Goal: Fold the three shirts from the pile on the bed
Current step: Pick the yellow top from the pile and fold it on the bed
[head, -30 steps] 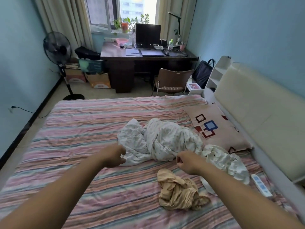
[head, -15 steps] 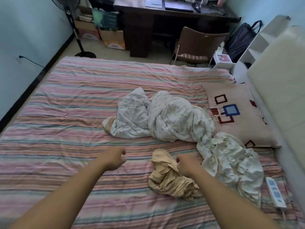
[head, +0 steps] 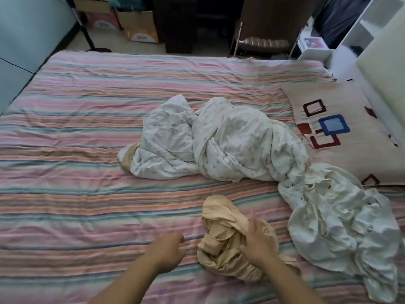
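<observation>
Beyond my bed's striped sheet [head: 87, 102] the floor [head: 208, 43] is pale. A brown chair [head: 263, 41] sits at a dark desk [head: 177, 23], cardboard boxes [head: 140, 27] to its left. A pale blue wall [head: 24, 34] runs left; white shelves [head: 361, 34] and a cream headboard [head: 385, 69] stand right, above a patterned pillow [head: 341, 102].

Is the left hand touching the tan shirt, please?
No, the left hand hovers over the striped bedsheet, beside the tan shirt.
</observation>
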Demonstrator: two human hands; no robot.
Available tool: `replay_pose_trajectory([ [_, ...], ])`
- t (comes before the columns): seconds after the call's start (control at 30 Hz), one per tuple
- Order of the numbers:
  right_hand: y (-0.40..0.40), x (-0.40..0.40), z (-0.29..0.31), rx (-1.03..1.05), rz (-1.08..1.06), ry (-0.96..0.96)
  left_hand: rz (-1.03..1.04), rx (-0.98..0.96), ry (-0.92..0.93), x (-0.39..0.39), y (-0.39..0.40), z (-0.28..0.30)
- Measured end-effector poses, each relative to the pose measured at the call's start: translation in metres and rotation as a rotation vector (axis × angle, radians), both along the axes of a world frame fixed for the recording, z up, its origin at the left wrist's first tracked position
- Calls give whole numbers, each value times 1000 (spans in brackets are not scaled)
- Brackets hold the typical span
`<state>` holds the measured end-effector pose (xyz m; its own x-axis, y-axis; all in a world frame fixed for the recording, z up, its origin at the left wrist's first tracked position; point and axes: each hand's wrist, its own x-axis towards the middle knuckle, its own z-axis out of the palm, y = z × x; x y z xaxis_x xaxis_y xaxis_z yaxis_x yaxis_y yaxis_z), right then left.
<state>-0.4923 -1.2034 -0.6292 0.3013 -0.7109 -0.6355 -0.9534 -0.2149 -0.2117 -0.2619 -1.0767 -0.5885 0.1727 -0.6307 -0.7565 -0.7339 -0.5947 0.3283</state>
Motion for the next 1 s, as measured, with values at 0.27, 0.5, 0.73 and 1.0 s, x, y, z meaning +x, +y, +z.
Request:
replay_pose_trajectory([
  [0.27,-10,5,-25,-139,107,242,22,16,60,3,-5,-9],
  [0.5,-9,-2,-16,35,39,79,67,-39,62,8,-10,13],
  [0.73,-3,7,-26,85,169,217,63,-40,38,12,-1,17],
  [1.0,-12,7,25,-30,-173,-165,60,-50,-3,8,1,40],
])
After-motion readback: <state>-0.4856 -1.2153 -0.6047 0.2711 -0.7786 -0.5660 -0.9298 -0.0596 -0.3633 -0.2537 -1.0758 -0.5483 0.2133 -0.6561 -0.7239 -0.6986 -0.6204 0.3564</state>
